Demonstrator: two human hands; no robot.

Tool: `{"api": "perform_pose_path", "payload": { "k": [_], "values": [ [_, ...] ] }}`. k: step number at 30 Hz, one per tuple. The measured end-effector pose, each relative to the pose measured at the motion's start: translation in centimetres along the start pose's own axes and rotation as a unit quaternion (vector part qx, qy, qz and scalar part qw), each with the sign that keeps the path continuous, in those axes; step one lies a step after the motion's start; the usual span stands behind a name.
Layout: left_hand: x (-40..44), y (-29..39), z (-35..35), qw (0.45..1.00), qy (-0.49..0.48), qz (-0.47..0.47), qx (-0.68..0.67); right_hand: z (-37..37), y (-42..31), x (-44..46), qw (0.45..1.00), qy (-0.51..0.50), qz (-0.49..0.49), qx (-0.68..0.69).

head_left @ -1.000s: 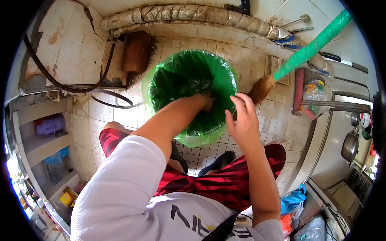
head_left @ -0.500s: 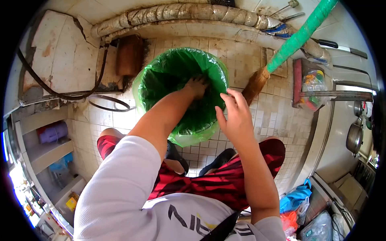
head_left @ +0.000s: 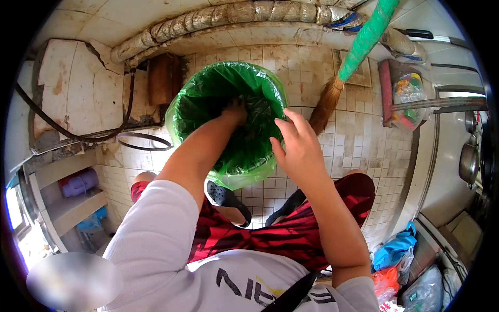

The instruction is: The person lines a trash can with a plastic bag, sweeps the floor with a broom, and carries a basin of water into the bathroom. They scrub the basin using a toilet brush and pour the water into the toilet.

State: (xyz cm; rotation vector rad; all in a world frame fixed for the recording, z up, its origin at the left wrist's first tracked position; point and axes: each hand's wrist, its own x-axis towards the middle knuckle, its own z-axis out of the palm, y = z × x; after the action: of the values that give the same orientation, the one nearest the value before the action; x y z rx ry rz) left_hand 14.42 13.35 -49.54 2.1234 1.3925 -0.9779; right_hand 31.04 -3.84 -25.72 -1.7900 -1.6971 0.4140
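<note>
- While its mouth spreads wide and round, the bag [head_left: 263,86], green and glossy, stands over the tiled floor [head_left: 358,138] just ahead of the person, its edge turned outward.
- The left hand [head_left: 236,110] reaches down inside the bag, low in it, back of the hand upward; its fingers look partly stretched, but I cannot tell whether they hold anything.
- The right hand [head_left: 297,148] is just beside the bag's right edge, its fingers loosely spread and bent, thumb well away from the index, nothing between them; whether a fingertip touches the edge I cannot tell.
- Dark shoes [head_left: 224,197] are just on the near side of the bag, below red and black shorts [head_left: 221,239].
- Right of the bag a broom [head_left: 359,52] leans, bristles down, its handle wrapped in green.
- To the left, a thin dark hoop [head_left: 144,147] lies near the bag; beyond it are a brown block [head_left: 163,78] and a dark hose [head_left: 96,139].
- A wrapped pipe [head_left: 223,16] runs along the far wall.
- At the lower right, a blue bag [head_left: 394,252] lies beside other plastic bags [head_left: 422,291].
</note>
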Motion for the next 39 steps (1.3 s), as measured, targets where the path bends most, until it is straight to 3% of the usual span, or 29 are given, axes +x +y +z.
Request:
{"api": "perform_pose_path", "payload": {
  "k": [2, 5, 6, 8, 19, 23, 25, 27, 30, 31, 33, 34, 37, 39],
  "values": [
    [-0.7, 1.2, -2.5, 0.996, -0.073, -0.053, 0.0, -0.2, -0.1, 0.0, 1.0, -0.005, 0.0, 0.002],
    [-1.4, 1.6, -4.2, 0.958, -0.259, 0.029, 0.121, -0.3, -0.3, 0.1, 1.0, -0.015, 0.008, 0.009],
    [-4.1, 1.7, -5.7, 0.975, -0.169, 0.077, 0.124, -0.4, -0.2, 0.2, 1.0, -0.017, 0.009, 0.01],
    [-5.5, 1.5, -5.7, 0.974, -0.118, 0.111, 0.159, -0.4, -0.1, 0.3, 1.0, -0.021, 0.009, 0.014],
    [-7.5, 2.0, -5.4, 0.94, -0.194, 0.184, 0.214, -0.3, 0.0, 0.3, 1.0, -0.019, 0.007, 0.0],
    [-9.8, 1.5, -8.7, 0.956, -0.156, 0.171, 0.179, -1.1, 0.2, 0.6, 1.0, -0.014, 0.001, 0.016],
    [-15.2, -0.1, -13.2, 0.97, -0.074, 0.232, 0.005, -2.0, -0.2, 0.8, 0.999, -0.007, -0.007, 0.031],
    [-19.3, -2.5, -15.0, 0.942, -0.036, 0.316, -0.11, -2.5, -0.3, 1.2, 0.998, -0.004, -0.062, 0.031],
    [-24.7, -5.5, -14.1, 0.896, 0.056, 0.398, -0.191, -2.6, -1.9, 1.4, 0.983, -0.107, -0.149, 0.011],
    [-26.2, -6.0, -13.5, 0.901, 0.041, 0.388, -0.188, -2.6, -2.2, 1.5, 0.973, -0.137, -0.183, -0.003],
    [-27.1, -7.3, -10.1, 0.883, 0.138, 0.431, -0.127, -1.8, -2.1, 1.4, 0.961, -0.168, -0.219, -0.028],
    [-27.7, -7.7, -8.5, 0.882, 0.192, 0.425, -0.068, -1.5, -1.7, 1.4, 0.955, -0.181, -0.233, -0.031],
    [-27.6, -7.9, -5.7, 0.898, 0.236, 0.367, 0.057, -0.9, -0.3, 1.7, 0.944, -0.216, -0.249, -0.024],
    [-27.0, -8.1, -4.7, 0.893, 0.275, 0.349, 0.078, -0.9, 0.0, 2.2, 0.939, -0.218, -0.266, -0.027]
  ]
}}
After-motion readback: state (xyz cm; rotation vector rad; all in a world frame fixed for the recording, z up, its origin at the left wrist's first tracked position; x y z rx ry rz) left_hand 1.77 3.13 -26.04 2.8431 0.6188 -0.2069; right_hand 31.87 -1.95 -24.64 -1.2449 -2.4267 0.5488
